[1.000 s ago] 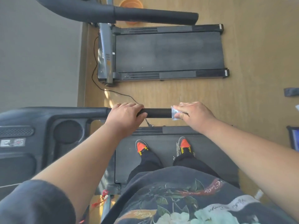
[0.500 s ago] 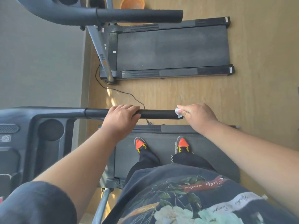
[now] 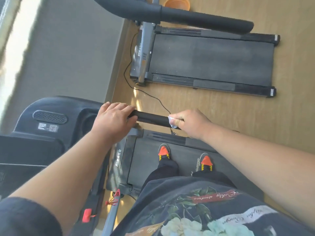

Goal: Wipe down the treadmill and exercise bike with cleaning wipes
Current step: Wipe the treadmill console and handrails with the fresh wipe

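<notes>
A wall (image 3: pixel 71 53) is filling the far left, with the treadmill's console (image 3: pixel 49 120) sitting below it. The left hand (image 3: pixel 113 120) is curling over the near end of the handrail (image 3: pixel 150 117), gripping it. The right hand (image 3: pixel 190 122) is wrapping the handrail's far end, clamping a white wipe (image 3: pixel 171 121) against the foam; the two hands are apart along the bar. Below, two shoes (image 3: pixel 205 161) are standing on the belt (image 3: pixel 146 160). A second treadmill (image 3: pixel 209 60) is lying on the floor (image 3: pixel 289 108) beyond, with a cable (image 3: pixel 150 97) trailing from it and an orange bucket (image 3: pixel 177 3) at the top edge.
</notes>
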